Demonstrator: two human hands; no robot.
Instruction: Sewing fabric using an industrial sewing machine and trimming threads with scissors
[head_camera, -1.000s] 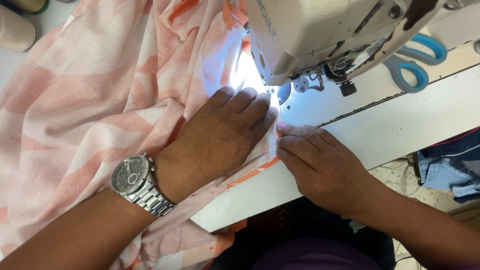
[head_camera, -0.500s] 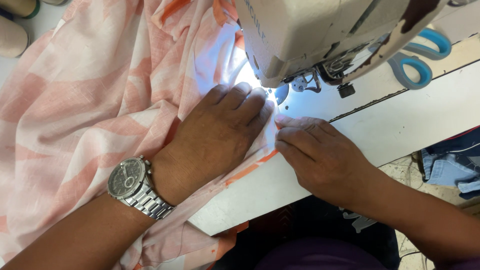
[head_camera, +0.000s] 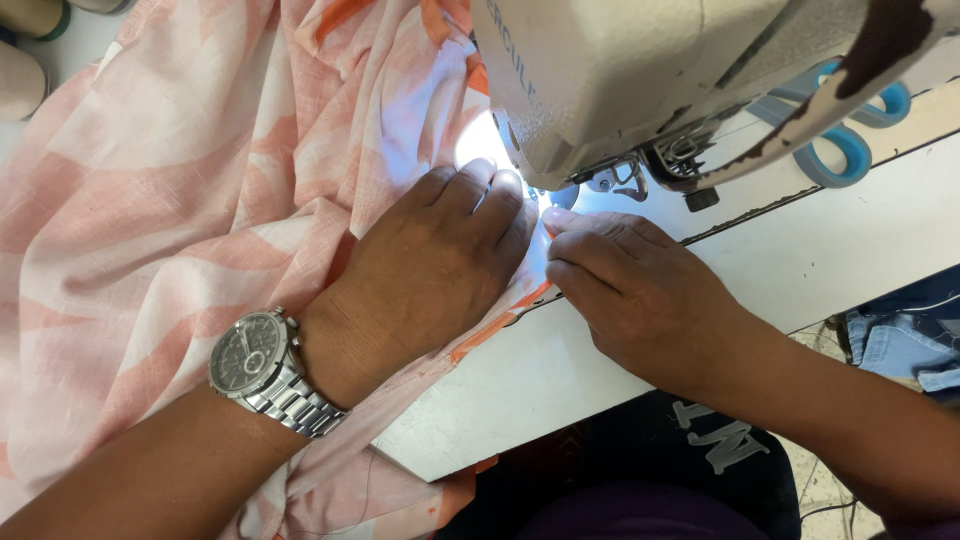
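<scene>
Pink, orange and white fabric (head_camera: 180, 200) lies spread over the left of the white sewing table (head_camera: 830, 250). My left hand (head_camera: 430, 270), with a steel wristwatch (head_camera: 262, 368) on the wrist, presses flat on the fabric, fingertips close to the presser foot (head_camera: 560, 195) of the cream sewing machine (head_camera: 640, 80). My right hand (head_camera: 625, 290) rests beside it, fingers pinching the fabric's edge just in front of the foot. A bright lamp glare hides the needle area.
Blue-handled scissors (head_camera: 845, 140) lie on the table behind the machine head. Thread cones (head_camera: 25, 50) stand at the far left corner. Blue denim pieces (head_camera: 905, 335) lie below the table's right edge. My dark clothing shows under the front edge.
Both hands have slid with the fabric slightly toward the presser foot. The view has shifted a little; the grip looks the same.
</scene>
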